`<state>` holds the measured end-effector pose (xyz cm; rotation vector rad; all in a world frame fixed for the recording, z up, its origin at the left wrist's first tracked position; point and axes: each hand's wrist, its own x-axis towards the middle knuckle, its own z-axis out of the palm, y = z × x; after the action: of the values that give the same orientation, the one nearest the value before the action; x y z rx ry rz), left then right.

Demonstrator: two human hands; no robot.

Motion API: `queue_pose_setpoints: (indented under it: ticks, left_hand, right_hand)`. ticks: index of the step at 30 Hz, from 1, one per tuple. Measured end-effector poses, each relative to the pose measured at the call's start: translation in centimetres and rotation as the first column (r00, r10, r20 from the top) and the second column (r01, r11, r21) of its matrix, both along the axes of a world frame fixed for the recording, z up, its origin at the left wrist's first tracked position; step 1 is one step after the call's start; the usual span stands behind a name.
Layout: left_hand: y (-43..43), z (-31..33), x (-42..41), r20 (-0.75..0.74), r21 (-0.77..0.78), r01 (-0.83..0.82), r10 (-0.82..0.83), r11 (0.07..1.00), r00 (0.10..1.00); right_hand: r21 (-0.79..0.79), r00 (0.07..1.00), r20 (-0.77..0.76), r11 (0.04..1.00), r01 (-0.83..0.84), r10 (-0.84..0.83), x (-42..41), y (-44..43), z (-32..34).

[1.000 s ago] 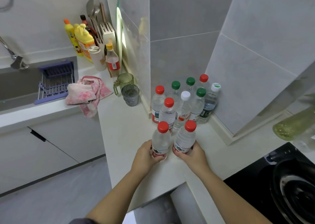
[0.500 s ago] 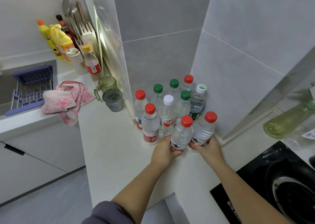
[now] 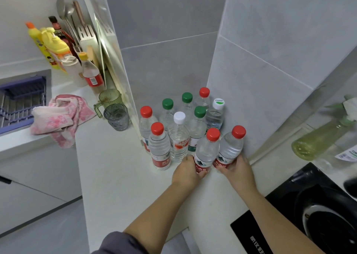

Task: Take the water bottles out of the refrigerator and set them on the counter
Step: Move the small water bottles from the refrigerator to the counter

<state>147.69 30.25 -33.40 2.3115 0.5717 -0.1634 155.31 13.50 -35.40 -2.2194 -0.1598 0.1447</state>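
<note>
The left hand (image 3: 186, 171) grips the base of a red-capped bottle (image 3: 206, 153) on the white table (image 3: 119, 167); the right hand (image 3: 238, 168) grips a second red-capped bottle (image 3: 230, 147) just beside it, near the tiled wall; behind them a cluster of bottles (image 3: 178, 136) with red, green and white caps stands upright in the corner; a pink cloth (image 3: 59, 116) and two cups (image 3: 116, 116) sit further left; a black hob (image 3: 309, 215) lies at the right.

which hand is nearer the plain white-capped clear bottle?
Left. The left hand, holding a red-capped clear plastic bottle, is right beside the base of the plain white-capped clear bottle; the right hand, holding another red-capped bottle, is farther right, beyond that held bottle.
</note>
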Motion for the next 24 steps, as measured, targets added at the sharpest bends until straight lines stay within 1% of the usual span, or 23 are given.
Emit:
queue_pose_setpoints:
  ticks: [2, 4, 10, 16, 24]
  left_hand:
    - [-0.2, 0.0, 0.2, -0.038, -0.001, -0.01, 0.009, 1.0, 0.999]
    - [-0.4, 0.1, 0.6, -0.056, -0.002, -0.027, 0.027, 1.0, 0.998]
    - [-0.8, 0.7, 1.9, -0.066, -0.011, -0.074, 0.073, 0.997, 0.995]
    - [-1.0, 0.8, 2.1, -0.08, 0.01, -0.087, 0.088, 0.996, 0.993]
    - [-1.0, 0.7, 2.5, -0.083, 0.001, -0.095, 0.094, 0.996, 0.992]
  right_hand:
    - [-0.011, 1.0, -0.025, 1.0, -0.002, 0.001, -0.1, 0.0, -0.2]
    - [-0.036, 1.0, -0.014, 0.999, 0.015, -0.015, 0.3, 0.1, -0.4]
    - [-0.102, 0.999, 0.025, 0.994, 0.042, -0.04, 1.8, 0.9, -0.3]
    - [-0.113, 0.999, 0.023, 0.993, 0.029, -0.027, 3.0, 2.0, -0.7]
    - [-0.142, 0.999, 0.043, 0.99, 0.023, -0.017, 3.5, 2.4, -1.0]
